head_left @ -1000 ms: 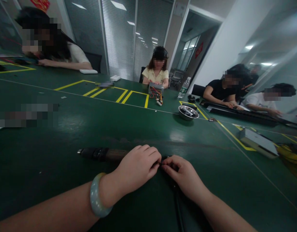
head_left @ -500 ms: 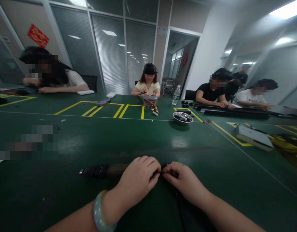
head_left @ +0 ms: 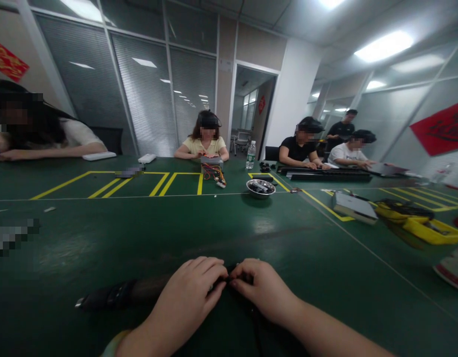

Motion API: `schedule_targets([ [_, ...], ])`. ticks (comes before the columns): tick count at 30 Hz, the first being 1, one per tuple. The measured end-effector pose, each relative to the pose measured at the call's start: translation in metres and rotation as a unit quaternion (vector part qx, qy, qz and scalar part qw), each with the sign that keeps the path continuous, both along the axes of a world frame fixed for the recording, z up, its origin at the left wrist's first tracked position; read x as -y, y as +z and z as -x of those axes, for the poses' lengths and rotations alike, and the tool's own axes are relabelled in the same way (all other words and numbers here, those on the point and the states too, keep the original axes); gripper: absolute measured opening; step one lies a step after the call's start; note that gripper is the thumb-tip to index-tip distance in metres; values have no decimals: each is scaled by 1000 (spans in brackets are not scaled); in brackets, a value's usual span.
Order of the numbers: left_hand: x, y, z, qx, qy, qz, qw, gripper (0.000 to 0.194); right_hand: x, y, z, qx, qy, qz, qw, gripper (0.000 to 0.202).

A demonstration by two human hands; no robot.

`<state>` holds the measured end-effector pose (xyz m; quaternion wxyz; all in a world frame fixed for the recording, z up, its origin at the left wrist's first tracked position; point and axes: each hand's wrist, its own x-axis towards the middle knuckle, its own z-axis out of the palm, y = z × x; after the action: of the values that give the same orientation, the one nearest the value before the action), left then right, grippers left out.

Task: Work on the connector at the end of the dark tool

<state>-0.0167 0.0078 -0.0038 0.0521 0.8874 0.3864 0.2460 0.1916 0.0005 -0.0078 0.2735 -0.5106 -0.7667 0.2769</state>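
Observation:
A dark cylindrical electric screwdriver (head_left: 119, 295) with a silver tip lies on the green table, its tip pointing left. My left hand (head_left: 186, 300) is closed over the screwdriver's rear end, thumb and fingers pinched together. Facing it, fingertips almost touching, my right hand (head_left: 268, 290) pinches a small dark piece, apparently the end of a black cable (head_left: 255, 317). This cable runs down toward the bottom edge. My fingers hide the spot where the two parts meet, so I cannot tell whether they are joined.
Beyond my hands stands a metal bowl (head_left: 261, 189) of dark parts, with a water bottle (head_left: 250, 155) behind it. On the right are a silver box (head_left: 354, 207) and a yellow tray (head_left: 433, 230). Across the table a person (head_left: 201, 141) handles a grey box with coloured wires (head_left: 215, 173).
The view has swung to the right, so everything sits further left. Both hands keep their pinch at the same place, with little visible finger movement.

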Motion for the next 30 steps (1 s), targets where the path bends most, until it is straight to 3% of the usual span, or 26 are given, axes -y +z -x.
schedule_targets([
  [19, 3, 4, -2, -11, 5, 18, 1000, 13, 3, 0, 2, -13, -31, 40, 999, 10],
  [26, 5, 7, -3, -14, 3, 29, 999, 23, 2, 0, 2, -15, -9, 47, 999, 7],
  [30, 7, 8, -3, -13, 9, 35, 999, 17, 1, 0, 1, -13, 3, 47, 999, 7],
])
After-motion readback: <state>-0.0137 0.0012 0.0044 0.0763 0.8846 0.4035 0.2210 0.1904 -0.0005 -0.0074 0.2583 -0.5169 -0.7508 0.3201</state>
